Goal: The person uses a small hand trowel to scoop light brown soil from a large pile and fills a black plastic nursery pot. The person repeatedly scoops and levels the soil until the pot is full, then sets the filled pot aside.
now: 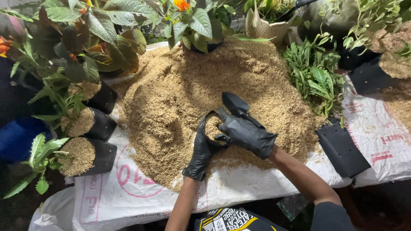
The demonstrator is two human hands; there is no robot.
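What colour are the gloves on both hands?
Black gloves, clearest in the head view.

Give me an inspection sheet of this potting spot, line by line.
Surface: white printed sacks spread flat, carrying a heap of tan husk.
Job's things: small black grow bag, partly filled with husk; black trowel.
Clutter: empty black grow bag lying flat at right; three filled grow bags with seedlings on their sides at left.
Hands: gloved left hand grips the bag; gloved right hand holds the trowel at its mouth.
Cables: nothing seen.
Surroundings: leafy potted plants, some with orange flowers.
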